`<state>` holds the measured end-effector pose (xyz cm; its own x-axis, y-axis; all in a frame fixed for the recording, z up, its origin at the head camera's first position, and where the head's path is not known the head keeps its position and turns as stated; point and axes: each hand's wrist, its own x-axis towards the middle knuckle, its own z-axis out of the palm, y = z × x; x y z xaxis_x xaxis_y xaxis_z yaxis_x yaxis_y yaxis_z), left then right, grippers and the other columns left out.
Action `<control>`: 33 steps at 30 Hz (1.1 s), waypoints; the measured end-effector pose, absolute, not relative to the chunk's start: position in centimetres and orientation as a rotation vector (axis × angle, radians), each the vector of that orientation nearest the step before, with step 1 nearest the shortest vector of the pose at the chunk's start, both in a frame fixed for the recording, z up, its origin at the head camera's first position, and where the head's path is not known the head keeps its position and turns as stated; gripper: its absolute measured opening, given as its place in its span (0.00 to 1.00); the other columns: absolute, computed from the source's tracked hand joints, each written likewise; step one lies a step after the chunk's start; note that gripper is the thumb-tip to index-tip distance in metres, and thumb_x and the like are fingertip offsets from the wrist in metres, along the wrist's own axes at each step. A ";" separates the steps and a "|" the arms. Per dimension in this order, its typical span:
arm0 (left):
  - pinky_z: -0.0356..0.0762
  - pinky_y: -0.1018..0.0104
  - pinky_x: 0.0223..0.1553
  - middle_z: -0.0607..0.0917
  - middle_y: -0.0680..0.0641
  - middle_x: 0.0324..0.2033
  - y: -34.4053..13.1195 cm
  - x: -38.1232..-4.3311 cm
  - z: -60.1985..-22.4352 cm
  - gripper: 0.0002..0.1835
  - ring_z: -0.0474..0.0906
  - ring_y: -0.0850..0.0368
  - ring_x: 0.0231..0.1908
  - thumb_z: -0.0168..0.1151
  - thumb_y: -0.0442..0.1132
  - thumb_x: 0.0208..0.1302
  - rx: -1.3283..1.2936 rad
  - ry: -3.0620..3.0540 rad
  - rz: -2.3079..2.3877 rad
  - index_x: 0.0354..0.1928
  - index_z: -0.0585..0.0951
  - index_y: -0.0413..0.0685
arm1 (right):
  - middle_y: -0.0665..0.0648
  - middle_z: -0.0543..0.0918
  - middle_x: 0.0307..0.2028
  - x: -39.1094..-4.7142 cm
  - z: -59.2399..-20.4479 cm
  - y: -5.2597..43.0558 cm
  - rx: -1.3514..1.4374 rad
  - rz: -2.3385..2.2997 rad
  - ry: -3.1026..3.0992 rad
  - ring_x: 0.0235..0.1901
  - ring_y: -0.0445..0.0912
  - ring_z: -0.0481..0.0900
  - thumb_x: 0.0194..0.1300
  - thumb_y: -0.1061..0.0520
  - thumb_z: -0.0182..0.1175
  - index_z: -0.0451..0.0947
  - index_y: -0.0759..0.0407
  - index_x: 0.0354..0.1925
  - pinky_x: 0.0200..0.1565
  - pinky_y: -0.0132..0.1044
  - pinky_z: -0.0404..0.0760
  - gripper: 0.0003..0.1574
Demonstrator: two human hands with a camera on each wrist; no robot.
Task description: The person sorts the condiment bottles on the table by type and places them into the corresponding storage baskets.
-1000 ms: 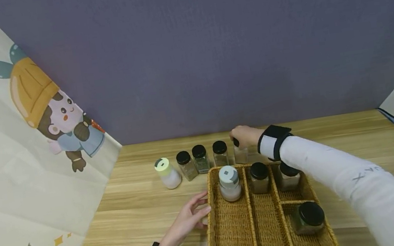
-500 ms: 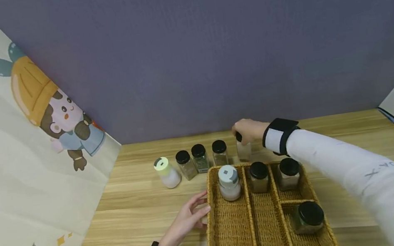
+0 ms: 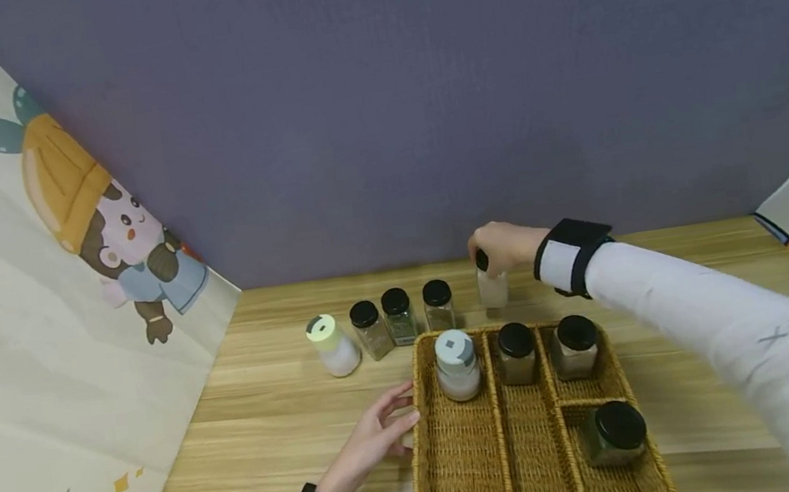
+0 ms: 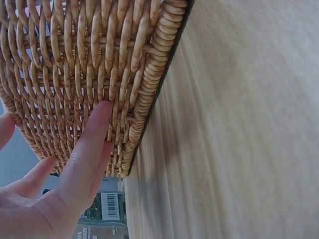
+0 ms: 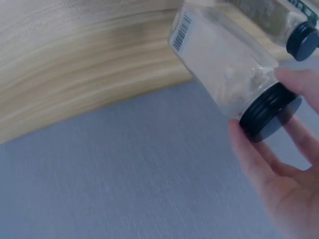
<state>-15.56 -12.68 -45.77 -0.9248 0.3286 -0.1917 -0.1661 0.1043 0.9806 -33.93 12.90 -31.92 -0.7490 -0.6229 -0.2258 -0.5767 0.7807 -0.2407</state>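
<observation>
My right hand (image 3: 504, 247) pinches the black lid of a clear square spice jar (image 5: 224, 57) with pale contents and a barcode label. In the head view that jar hangs behind the wicker basket (image 3: 504, 462). My left hand (image 3: 381, 434) rests its outstretched fingers against the basket's left wall, as the left wrist view shows up close. Inside the basket stand a white-capped shaker (image 3: 458, 367), a black-lidded jar (image 3: 516, 353) in the middle compartment, another black-lidded jar (image 3: 576, 346) at the back right, and a wider green-filled jar (image 3: 616, 433) at the front right.
Left of the held jar, three black-lidded spice jars stand in a row: a brown one (image 3: 438, 305), a green one (image 3: 399, 317) and a tan one (image 3: 372, 330). A yellow-green-capped shaker (image 3: 334, 345) stands at their left. A blue-grey panel (image 3: 420, 108) rises behind the table.
My right hand has carried the spice jar a little to the right and back, away from the row. The left hand stays at the basket's wall.
</observation>
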 end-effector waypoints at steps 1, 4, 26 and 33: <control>0.80 0.56 0.31 0.64 0.31 0.56 -12.2 -16.0 -45.8 0.32 0.73 0.46 0.47 0.55 0.39 0.61 0.148 2.031 1.888 0.64 0.56 0.37 | 0.62 0.77 0.39 -34.7 -31.7 13.2 -0.945 -0.221 2.679 0.31 0.49 0.74 0.51 0.63 0.62 0.75 0.65 0.42 0.29 0.36 0.73 0.17; 0.80 0.56 0.31 0.64 0.31 0.56 -11.3 -16.8 -45.7 0.32 0.72 0.46 0.47 0.55 0.39 0.61 0.123 2.038 1.906 0.64 0.56 0.37 | 0.62 0.77 0.39 -36.1 -31.2 13.8 -0.991 -0.212 2.679 0.32 0.49 0.74 0.50 0.63 0.62 0.75 0.66 0.43 0.29 0.37 0.73 0.18; 0.80 0.59 0.29 0.65 0.32 0.56 -11.7 -16.6 -46.0 0.33 0.74 0.49 0.45 0.56 0.41 0.60 0.112 2.047 1.877 0.63 0.57 0.38 | 0.62 0.77 0.40 -34.5 -28.1 14.8 -1.019 -0.205 2.660 0.32 0.48 0.75 0.51 0.63 0.62 0.74 0.66 0.44 0.29 0.37 0.74 0.19; 0.80 0.57 0.29 0.65 0.31 0.56 -11.9 -16.2 -45.9 0.32 0.74 0.49 0.45 0.55 0.40 0.60 0.118 2.048 1.871 0.64 0.57 0.37 | 0.61 0.77 0.39 -33.0 -27.3 15.2 -1.064 -0.211 2.676 0.33 0.48 0.75 0.50 0.62 0.63 0.75 0.65 0.42 0.31 0.38 0.75 0.18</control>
